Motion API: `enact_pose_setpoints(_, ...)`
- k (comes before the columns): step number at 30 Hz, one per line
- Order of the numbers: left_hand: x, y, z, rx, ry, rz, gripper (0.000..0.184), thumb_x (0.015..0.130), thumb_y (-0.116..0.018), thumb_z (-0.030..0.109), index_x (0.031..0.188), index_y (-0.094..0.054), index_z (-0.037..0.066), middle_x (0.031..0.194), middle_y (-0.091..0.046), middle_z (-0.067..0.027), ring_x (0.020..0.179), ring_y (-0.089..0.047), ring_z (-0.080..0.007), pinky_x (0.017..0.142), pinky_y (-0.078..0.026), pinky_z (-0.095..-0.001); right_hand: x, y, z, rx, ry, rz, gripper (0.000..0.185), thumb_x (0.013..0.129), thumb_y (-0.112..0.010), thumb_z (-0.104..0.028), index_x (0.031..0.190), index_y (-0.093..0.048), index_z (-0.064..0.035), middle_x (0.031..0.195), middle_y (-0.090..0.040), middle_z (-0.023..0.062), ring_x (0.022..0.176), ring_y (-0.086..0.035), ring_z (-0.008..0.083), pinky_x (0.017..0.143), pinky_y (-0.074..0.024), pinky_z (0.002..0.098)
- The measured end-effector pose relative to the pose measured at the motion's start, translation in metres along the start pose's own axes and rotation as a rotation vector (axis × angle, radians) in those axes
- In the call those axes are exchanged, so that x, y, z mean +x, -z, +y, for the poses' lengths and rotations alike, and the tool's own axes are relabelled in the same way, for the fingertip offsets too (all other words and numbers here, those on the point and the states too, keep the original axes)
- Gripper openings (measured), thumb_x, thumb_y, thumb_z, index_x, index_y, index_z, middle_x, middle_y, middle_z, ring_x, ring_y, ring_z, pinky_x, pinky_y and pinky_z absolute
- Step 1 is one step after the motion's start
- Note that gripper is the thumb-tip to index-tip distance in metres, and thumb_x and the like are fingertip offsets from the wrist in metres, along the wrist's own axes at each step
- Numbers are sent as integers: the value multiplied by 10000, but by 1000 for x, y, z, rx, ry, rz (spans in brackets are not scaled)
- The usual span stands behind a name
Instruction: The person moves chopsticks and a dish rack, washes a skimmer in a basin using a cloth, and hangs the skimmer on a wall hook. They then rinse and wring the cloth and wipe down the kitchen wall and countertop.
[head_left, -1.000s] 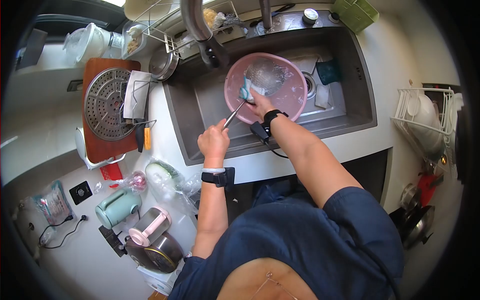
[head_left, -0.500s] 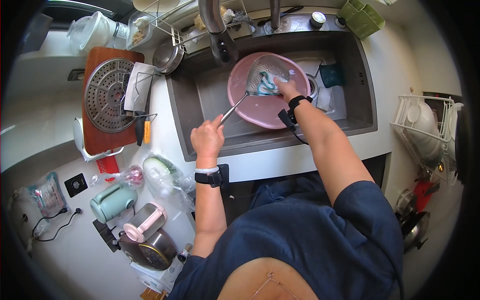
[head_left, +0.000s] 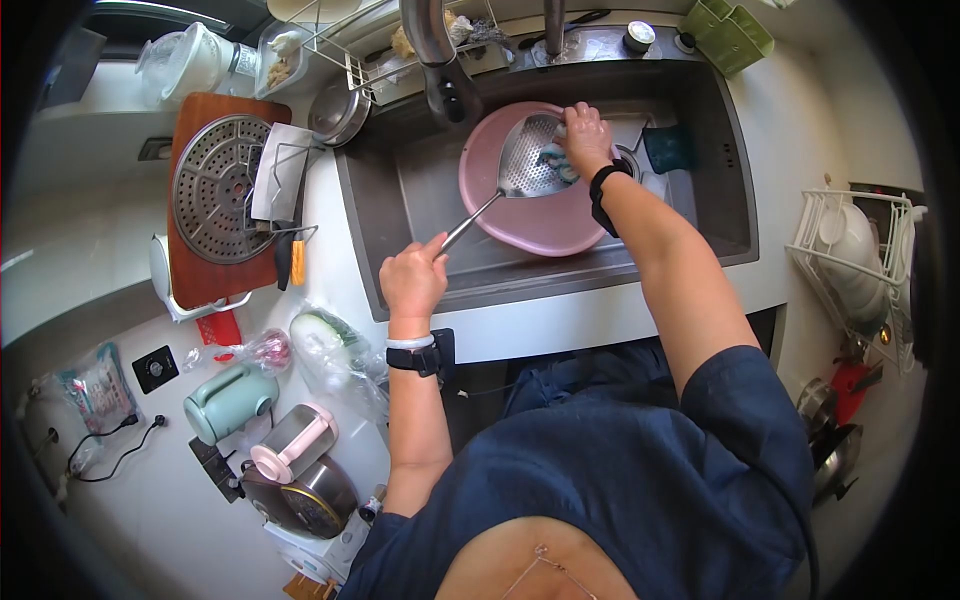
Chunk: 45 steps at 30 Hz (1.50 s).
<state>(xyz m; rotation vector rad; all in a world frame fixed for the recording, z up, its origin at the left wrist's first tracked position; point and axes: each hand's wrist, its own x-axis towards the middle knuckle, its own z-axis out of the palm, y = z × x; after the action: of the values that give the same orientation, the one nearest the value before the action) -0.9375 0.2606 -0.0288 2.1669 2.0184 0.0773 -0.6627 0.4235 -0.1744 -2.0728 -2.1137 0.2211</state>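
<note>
My left hand [head_left: 412, 280] is closed round the handle of a metal skimmer [head_left: 525, 160], a wide perforated ladle. Its bowl lies over a pink basin [head_left: 484, 150] in the sink. At the right rim of that bowl, my right hand [head_left: 588, 140] grips a blue-and-white cloth [head_left: 557, 160], its fingers bent over the edge. Most of the cloth is hidden under the hand and wrist; a bunched part shows against the perforated metal.
The basin stands in a grey sink [head_left: 410, 190] below a tap [head_left: 430, 50]. Beside the sink are a round steamer plate [head_left: 225, 190] on a wooden board [head_left: 190, 275], a steel pot [head_left: 340, 110] and bagged vegetables [head_left: 325, 345]. A dish rack [head_left: 850, 250] is at the right.
My right hand has moved up and slightly right, from the inside of the skimmer bowl to its far right rim, taking the cloth along. The skimmer bowl has tilted slightly; my left hand stays nearly still.
</note>
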Motion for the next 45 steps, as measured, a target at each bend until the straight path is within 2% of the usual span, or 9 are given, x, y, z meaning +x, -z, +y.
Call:
enact_pose_setpoints(15, 10, -10, 14, 5, 66, -146, 247, 705, -674, 237, 951, -696, 232, 734, -648, -76, 685, -626, -266, 630, -495, -371, -28, -53, -46, 400, -184, -133, 345, 690, -601, -32, 1021, -516, 16, 1054, -478, 235, 955, -553, 388, 819, -482, 428)
enact_pose_setpoints(19, 15, -10, 6, 42, 64, -124, 246, 729, -653, 236, 972, -689, 244, 723, -644, -76, 670, -623, -244, 611, -445, -365, -31, -59, -53, 585, 49, -228, 344, 689, -583, -5, 1028, -634, -32, 943, -630, 192, 868, -619, 293, 763, -492, 381)
enact_pose_setpoints(21, 21, -7, 1, 73, 79, -131, 243, 730, -653, 240, 971, -689, 248, 722, -644, -72, 671, -623, -240, 607, -435, -358, -36, -55, -59, 995, -63, -639, 380, 670, -613, -12, 1033, -671, -107, 870, -664, 138, 756, -629, 224, 685, -499, 332)
enact_pose_setpoints(26, 19, -1, -5, 81, 74, -148, 245, 722, -660, 239, 964, -693, 243, 712, -641, -62, 670, -620, -240, 608, -433, -360, -40, -58, -31, 739, 393, -743, 337, 667, -591, 2, 908, -723, -193, 860, -674, 117, 774, -637, 227, 710, -496, 337)
enact_pose_setpoints(30, 14, 0, -8, 22, 115, -165, 248, 718, -664, 242, 963, -694, 240, 695, -632, -66, 667, -616, -253, 624, -448, -371, -26, -21, -6, 214, 366, -812, 294, 669, -605, -33, 902, -716, -172, 929, -651, 160, 881, -621, 297, 789, -485, 374)
enact_pose_setpoints(32, 11, 0, -9, 32, 96, -171, 247, 717, -665, 243, 962, -695, 239, 693, -631, -67, 667, -616, -255, 629, -454, -373, -26, -33, -4, 186, 120, -398, 256, 677, -608, -58, 914, -691, -106, 991, -605, 199, 931, -587, 342, 818, -474, 406)
enact_pose_setpoints(37, 15, -3, 2, -10, 62, -144, 238, 714, -665, 234, 950, -698, 235, 692, -634, -70, 658, -618, -253, 610, -456, -367, -17, -53, -28, 463, -88, -28, 220, 690, -583, -51, 898, -646, -19, 985, -553, 239, 894, -569, 398, 822, -463, 436)
enact_pose_setpoints(43, 18, -4, 1, 25, 73, -86, 223, 713, -665, 231, 933, -700, 232, 698, -641, -71, 662, -621, -251, 603, -452, -366, -32, -65, -54, 637, 110, -296, 320, 683, -603, -55, 994, -668, -93, 942, -624, 207, 859, -604, 343, 803, -467, 377)
enact_pose_setpoints(45, 17, -3, 0, 36, 86, -102, 222, 712, -666, 233, 932, -701, 232, 703, -643, -72, 664, -621, -251, 602, -451, -366, -42, -62, -53, 802, 274, -638, 357, 675, -605, -39, 995, -692, -172, 929, -645, 172, 839, -620, 308, 782, -469, 344)
